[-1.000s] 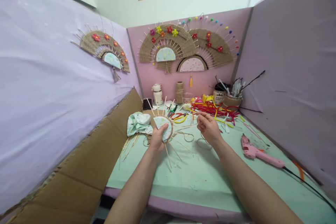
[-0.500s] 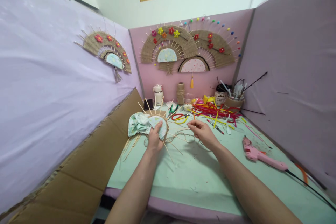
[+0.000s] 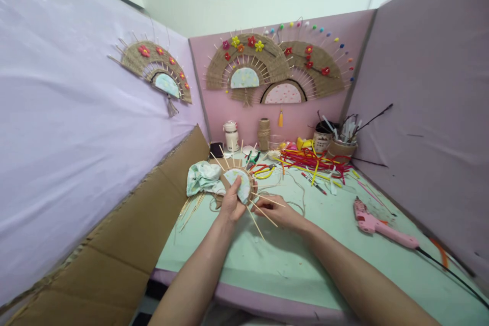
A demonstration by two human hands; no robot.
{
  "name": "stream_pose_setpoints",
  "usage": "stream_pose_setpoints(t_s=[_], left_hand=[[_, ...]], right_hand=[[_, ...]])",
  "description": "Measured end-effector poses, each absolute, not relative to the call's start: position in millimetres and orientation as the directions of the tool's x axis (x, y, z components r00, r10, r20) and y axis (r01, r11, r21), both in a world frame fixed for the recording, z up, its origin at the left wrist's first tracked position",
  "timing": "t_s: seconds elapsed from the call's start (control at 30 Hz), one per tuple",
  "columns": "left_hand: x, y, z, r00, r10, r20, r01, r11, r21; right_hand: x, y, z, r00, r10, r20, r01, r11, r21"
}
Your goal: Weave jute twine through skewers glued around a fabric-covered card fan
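My left hand (image 3: 234,204) grips a small half-round fan frame (image 3: 244,186), thumb on its pale patterned cloth face. Thin wooden sticks (image 3: 267,218) radiate from its curved rim, where brown twine is wound. Just right of the rim, my right hand (image 3: 273,210) is closed in a pinch behind the lower sticks, on the jute twine (image 3: 302,188) that trails in loops over the table; its fingertips are partly hidden. A crumpled green-and-white cloth (image 3: 202,178) lies left of the frame, with loose sticks (image 3: 193,209) below it.
A pink glue gun (image 3: 382,229) with a black cord lies at right. Red and yellow pipe cleaners (image 3: 313,160), pliers (image 3: 267,170), a twine spool (image 3: 263,135) and a white bottle (image 3: 231,136) are behind. Cardboard (image 3: 153,214) stands along the left; finished fans (image 3: 248,53) hang on the back panel.
My right hand has moved left and down, from out beside the frame to close behind its lower sticks. My left hand has shifted the frame slightly right, away from the crumpled cloth.
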State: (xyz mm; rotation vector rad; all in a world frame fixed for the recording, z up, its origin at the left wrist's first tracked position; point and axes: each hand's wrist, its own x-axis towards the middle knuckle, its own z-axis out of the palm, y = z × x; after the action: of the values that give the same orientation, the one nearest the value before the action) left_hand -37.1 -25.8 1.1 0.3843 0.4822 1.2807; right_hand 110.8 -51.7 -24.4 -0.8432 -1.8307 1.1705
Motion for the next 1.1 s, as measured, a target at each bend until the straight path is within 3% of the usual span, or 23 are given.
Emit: stream_pose_setpoints(t_s=[0.1,0.43,1.1], left_hand=[[-36.0,-26.8,-1.1,0.312,0.943,-0.115,-0.787,0.324,0.525],[-38.6,-26.4,-2.0,0.350,0.927,-0.132,-0.797,0.369,0.478],[-42.1,-23.4,-0.2,0.312,0.937,-0.155,-0.800,0.347,0.490]], right_hand=[[111.7,-52.7,-21.5,-0.505,0.813,0.291,0.096,0.388,-0.917],[113.2,-53.3,-18.6,-0.554,0.787,0.271,0.090,0.380,-0.921],[114.0,-50.1,-23.9,-0.522,0.825,0.217,0.115,0.320,-0.940]])
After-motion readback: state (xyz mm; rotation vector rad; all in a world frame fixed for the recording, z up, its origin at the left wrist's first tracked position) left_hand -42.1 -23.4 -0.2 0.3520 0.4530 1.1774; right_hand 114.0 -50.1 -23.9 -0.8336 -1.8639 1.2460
